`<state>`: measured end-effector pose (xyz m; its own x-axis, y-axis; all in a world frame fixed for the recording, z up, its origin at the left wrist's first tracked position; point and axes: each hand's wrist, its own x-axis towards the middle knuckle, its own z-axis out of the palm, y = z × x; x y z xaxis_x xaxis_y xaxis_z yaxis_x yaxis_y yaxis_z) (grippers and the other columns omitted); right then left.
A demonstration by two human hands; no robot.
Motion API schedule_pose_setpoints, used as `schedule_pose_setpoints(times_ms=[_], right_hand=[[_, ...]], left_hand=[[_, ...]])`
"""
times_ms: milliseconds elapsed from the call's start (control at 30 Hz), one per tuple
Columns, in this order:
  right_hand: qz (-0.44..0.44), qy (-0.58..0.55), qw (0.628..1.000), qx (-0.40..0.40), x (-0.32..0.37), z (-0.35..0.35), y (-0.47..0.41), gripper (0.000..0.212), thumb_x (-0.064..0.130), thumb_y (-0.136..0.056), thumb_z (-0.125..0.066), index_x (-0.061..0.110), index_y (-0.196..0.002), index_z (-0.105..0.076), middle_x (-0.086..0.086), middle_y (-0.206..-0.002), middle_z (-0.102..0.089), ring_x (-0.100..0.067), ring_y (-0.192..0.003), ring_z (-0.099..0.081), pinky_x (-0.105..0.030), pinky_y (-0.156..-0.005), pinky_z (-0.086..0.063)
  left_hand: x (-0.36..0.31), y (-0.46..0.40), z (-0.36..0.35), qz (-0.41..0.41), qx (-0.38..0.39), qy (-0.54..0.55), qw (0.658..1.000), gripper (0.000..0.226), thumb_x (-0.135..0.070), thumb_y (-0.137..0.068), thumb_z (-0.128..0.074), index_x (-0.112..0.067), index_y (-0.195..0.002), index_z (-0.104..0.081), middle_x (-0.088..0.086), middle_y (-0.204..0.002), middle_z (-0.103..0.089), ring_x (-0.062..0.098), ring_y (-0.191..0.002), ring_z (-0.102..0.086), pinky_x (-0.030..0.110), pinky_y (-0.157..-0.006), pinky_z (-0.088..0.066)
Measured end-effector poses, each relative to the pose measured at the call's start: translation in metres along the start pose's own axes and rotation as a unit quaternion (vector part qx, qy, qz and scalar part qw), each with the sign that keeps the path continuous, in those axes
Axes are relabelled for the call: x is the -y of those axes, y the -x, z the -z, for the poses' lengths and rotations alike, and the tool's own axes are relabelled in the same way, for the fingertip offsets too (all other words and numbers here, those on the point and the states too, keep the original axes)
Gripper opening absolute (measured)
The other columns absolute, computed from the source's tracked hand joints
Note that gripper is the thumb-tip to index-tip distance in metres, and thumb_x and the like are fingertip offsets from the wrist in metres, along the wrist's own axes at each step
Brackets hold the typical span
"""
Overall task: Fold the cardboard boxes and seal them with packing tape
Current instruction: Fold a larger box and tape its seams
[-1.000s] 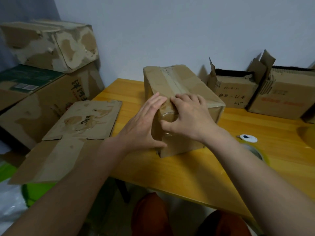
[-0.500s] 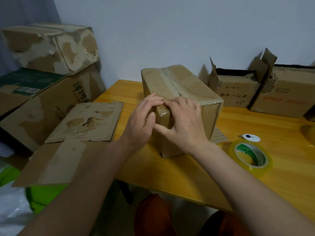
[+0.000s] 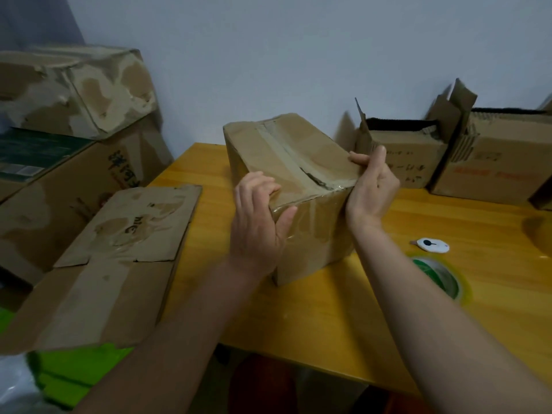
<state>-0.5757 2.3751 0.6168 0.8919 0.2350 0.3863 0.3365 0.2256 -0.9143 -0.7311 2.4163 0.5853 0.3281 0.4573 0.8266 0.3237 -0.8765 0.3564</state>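
A closed brown cardboard box stands on the yellow wooden table, with tape along its top seam and over its near edge. My left hand grips the box's near left corner, fingers curled over the top edge and thumb on the front face. My right hand holds the near right corner, fingers wrapped round it. A roll of clear packing tape with a green core lies flat on the table to the right, partly hidden by my right forearm.
A small white cutter lies beyond the tape roll. A flattened cardboard box hangs over the table's left edge. Two open boxes stand at the back right against the wall. Large worn boxes are stacked at the left.
Both hands left the middle of the box's near edge and moved apart to its two near corners. The box has turned and sits a little more to the right.
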Motion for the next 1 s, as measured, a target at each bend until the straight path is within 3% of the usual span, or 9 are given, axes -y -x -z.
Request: schedule_pose_setpoints(times_ms=[167,267,333,400,467,533,733,867,1000], right_hand=[[-0.049,0.014,0.995,0.084,-0.009,0.008,0.003,0.051,0.040,-0.103,-0.025,0.010,-0.111,-0.065,0.001,-0.103,-0.067,-0.014,-0.102,-0.059,-0.034,-0.092,-0.047],[-0.039,0.010,0.985,0.169,-0.005,0.016,0.011,0.043,0.035,-0.104,-0.024,0.015,-0.118,-0.059,0.009,-0.106,-0.061,0.002,-0.107,-0.054,-0.017,-0.096,-0.040],[0.017,0.030,0.977,0.209,0.001,0.017,0.026,0.038,0.031,-0.104,-0.026,0.013,-0.121,-0.055,0.007,-0.109,-0.057,0.005,-0.107,-0.050,-0.015,-0.096,-0.038],[0.084,0.071,0.969,0.223,0.009,0.016,0.040,0.040,0.035,-0.101,-0.033,0.007,-0.124,-0.050,0.000,-0.116,-0.050,-0.010,-0.112,-0.046,-0.028,-0.100,-0.039],[0.134,0.085,0.960,0.230,0.021,0.016,0.047,0.046,0.044,-0.095,-0.042,0.006,-0.119,-0.048,-0.001,-0.113,-0.043,-0.015,-0.107,-0.045,-0.034,-0.094,-0.043],[0.159,0.083,0.949,0.259,0.033,0.018,0.050,0.055,0.054,-0.088,-0.051,0.006,-0.116,-0.047,-0.001,-0.111,-0.041,-0.016,-0.102,-0.047,-0.037,-0.088,-0.049],[0.257,0.125,0.902,0.324,0.037,0.026,0.087,0.063,0.061,-0.072,-0.062,0.012,-0.107,-0.045,-0.002,-0.102,-0.043,-0.015,-0.086,-0.048,-0.030,-0.073,-0.051],[0.301,0.106,0.872,0.371,0.034,0.023,0.093,0.038,0.046,-0.087,-0.057,0.009,-0.097,-0.056,-0.002,-0.095,-0.052,-0.015,-0.087,-0.050,-0.029,-0.075,-0.047],[0.193,0.109,0.958,0.183,0.026,0.019,0.051,0.017,0.030,-0.094,-0.048,0.014,-0.099,-0.050,0.001,-0.103,-0.044,-0.018,-0.097,-0.046,-0.029,-0.083,-0.041]], left_hand=[[-0.002,0.004,-0.001,0.052,0.058,0.087,0.993,0.059,-0.039,-0.101,-0.033,0.008,-0.136,-0.037,0.027,-0.145,-0.033,0.035,-0.143,-0.023,0.042,-0.118,-0.021],[0.001,0.002,0.011,0.191,0.090,0.149,0.966,0.059,-0.033,-0.102,-0.037,-0.022,-0.153,-0.010,0.003,-0.162,0.002,0.005,-0.145,-0.003,0.024,-0.113,-0.012],[-0.002,-0.007,0.024,0.318,0.047,0.172,0.931,0.057,-0.043,-0.102,-0.036,-0.031,-0.153,-0.014,-0.003,-0.161,-0.011,0.003,-0.141,-0.015,0.021,-0.106,-0.019],[-0.005,-0.021,0.036,0.413,-0.028,0.206,0.887,0.058,-0.055,-0.099,-0.030,-0.025,-0.147,-0.037,-0.001,-0.151,-0.039,0.006,-0.133,-0.035,0.020,-0.103,-0.031],[-0.007,-0.035,0.048,0.430,-0.095,0.193,0.877,0.055,-0.058,-0.099,-0.028,-0.020,-0.107,-0.066,0.002,-0.111,-0.065,0.013,-0.105,-0.058,0.033,-0.090,-0.045],[-0.005,-0.046,0.060,0.419,-0.157,0.161,0.879,0.050,-0.052,-0.100,-0.032,-0.022,-0.063,-0.048,-0.003,-0.067,-0.051,0.013,-0.067,-0.049,0.035,-0.066,-0.038],[0.034,-0.069,0.084,0.413,-0.172,0.187,0.874,0.036,-0.029,-0.099,-0.042,-0.016,-0.066,-0.045,-0.004,-0.063,-0.045,0.002,-0.049,-0.041,0.023,-0.048,-0.031],[0.050,-0.062,0.085,0.498,-0.008,0.109,0.861,0.057,-0.051,-0.102,-0.023,-0.011,-0.125,-0.056,0.007,-0.127,-0.058,0.021,-0.116,-0.054,0.034,-0.097,-0.042],[0.016,-0.014,0.076,0.461,-0.061,0.069,0.883,0.067,-0.060,-0.098,-0.026,-0.022,-0.153,-0.021,0.003,-0.159,-0.022,0.023,-0.145,-0.020,0.044,-0.114,-0.020]])
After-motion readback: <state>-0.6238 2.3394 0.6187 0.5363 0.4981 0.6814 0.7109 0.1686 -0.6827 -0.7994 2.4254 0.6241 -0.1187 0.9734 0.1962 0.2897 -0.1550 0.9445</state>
